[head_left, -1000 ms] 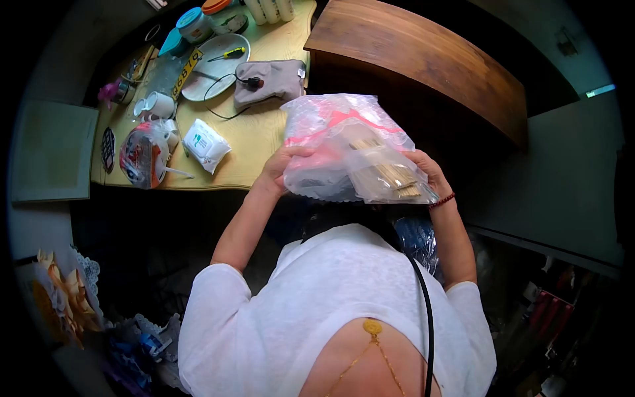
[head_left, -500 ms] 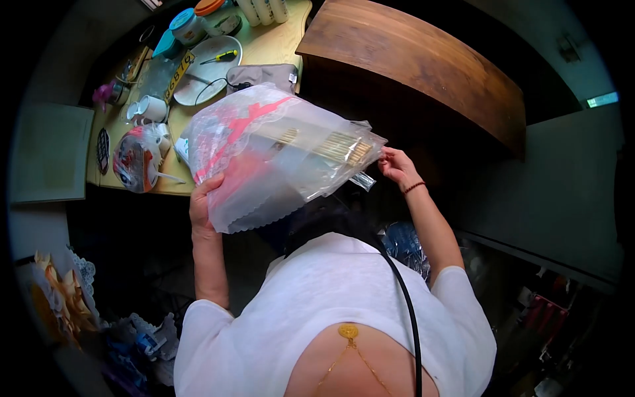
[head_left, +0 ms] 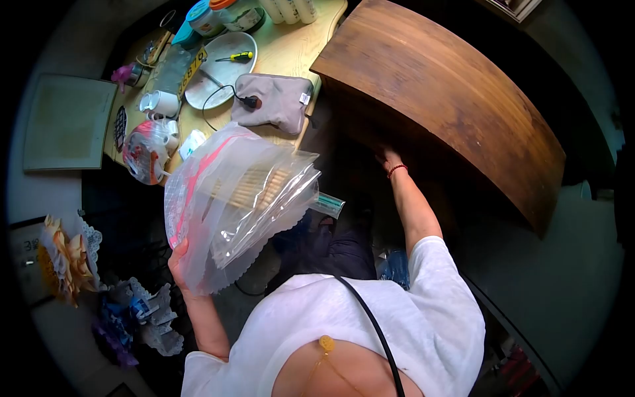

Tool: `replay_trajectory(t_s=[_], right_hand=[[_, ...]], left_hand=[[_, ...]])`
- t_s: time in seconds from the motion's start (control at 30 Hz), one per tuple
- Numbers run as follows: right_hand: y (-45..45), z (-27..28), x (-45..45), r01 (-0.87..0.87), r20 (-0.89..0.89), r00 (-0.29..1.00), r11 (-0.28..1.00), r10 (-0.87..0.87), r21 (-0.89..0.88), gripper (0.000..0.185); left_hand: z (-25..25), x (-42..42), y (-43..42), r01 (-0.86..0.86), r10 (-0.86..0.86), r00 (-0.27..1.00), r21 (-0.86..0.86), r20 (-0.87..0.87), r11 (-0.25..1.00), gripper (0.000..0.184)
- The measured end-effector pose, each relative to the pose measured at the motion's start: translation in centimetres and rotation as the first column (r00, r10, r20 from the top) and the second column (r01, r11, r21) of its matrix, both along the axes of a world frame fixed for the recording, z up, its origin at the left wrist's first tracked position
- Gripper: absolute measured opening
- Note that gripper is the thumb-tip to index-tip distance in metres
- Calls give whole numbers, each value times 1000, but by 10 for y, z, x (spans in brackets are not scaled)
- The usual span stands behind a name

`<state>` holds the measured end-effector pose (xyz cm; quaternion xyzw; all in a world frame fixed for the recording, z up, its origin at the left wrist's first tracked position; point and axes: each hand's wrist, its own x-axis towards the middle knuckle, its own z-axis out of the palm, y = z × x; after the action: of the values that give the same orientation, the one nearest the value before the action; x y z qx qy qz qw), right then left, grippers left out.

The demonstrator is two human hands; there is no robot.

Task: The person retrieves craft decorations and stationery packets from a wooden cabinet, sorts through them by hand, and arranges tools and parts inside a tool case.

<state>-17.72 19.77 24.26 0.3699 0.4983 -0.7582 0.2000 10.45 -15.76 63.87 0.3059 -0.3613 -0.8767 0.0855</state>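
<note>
My left hand [head_left: 180, 263] is closed on the lower left edge of a bundle of clear plastic bags [head_left: 218, 192], some with pink print and scalloped edges. Through the film, a row of thin tan sticks [head_left: 258, 188] shows. A narrow clear packet with a greenish strip [head_left: 329, 204] sticks out at the bundle's right. Away from the bags, my right hand [head_left: 389, 159] reaches to the dark front of a wooden cabinet [head_left: 450, 79], just below its top edge. Shadow hides its fingers, so I cannot tell what they touch.
A light wooden table [head_left: 291, 46] holds a grey pouch [head_left: 274, 99] with a cord, a white plate [head_left: 205, 79] with a screwdriver [head_left: 239, 57], jars, white cups [head_left: 162, 104] and a filled plastic bag [head_left: 147, 151]. Paper-like flowers [head_left: 69, 258] stand at the left.
My right hand has left the right end of the bags and moved to the cabinet front. The bundle, still in my left hand, has moved lower and left, uncovering the grey pouch.
</note>
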Motion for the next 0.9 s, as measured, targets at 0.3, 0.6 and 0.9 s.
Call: replay_trajectory(t_s=[0.3,0.6,0.9], right_hand=[[-25,-96,-48,-14,-112,994,996,5,-87,31],[-23,-84,-29,55,-204,975,986,-87,-158,41],[-60,-82,92,60,-82,996,936,-33,347,43]], left_hand=[[2,-6,2,12,-13,999,-49,-33,999,45],[-1,8,-7,23,-25,999,-46,-39,999,49],[2,11,-11,94,-92,995,76,-32,993,58]])
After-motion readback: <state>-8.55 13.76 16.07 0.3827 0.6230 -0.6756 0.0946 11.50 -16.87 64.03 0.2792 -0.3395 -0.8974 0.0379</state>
